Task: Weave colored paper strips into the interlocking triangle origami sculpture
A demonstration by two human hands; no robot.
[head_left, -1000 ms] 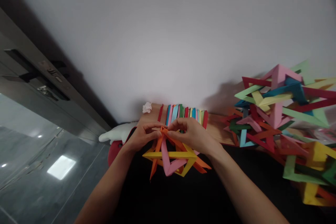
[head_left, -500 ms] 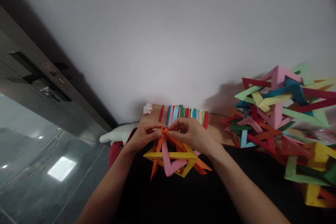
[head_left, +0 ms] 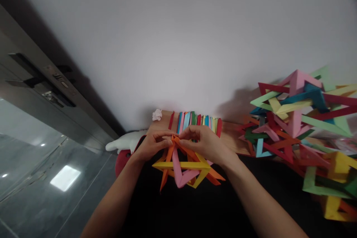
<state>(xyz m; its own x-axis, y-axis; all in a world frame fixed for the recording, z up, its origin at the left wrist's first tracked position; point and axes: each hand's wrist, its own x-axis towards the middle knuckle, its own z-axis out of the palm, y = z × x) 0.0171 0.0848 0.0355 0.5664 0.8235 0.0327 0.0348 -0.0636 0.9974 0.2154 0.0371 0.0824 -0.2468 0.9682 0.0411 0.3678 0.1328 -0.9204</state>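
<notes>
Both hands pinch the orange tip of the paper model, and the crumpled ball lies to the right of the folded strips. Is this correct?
Not quite: the head view shows the crumpled ball to the left of the folded strips, not the right. The left hand and right hand pinch the orange tip of the paper model.

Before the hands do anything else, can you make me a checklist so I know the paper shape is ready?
1. Left hand pinching near the orange tip: ok.
2. Right hand pinching the other side of it: ok.
3. Orange tip locked tightly: cannot tell, the hands hide part of it.
4. Lower orange ends together: not ok, they stick out apart.
5. Folded strips lined up on the wooden board: ok, except one red strip lies apart on the left.
6. Crumpled paper away from the hands: ok, it sits by the wall.
</notes>
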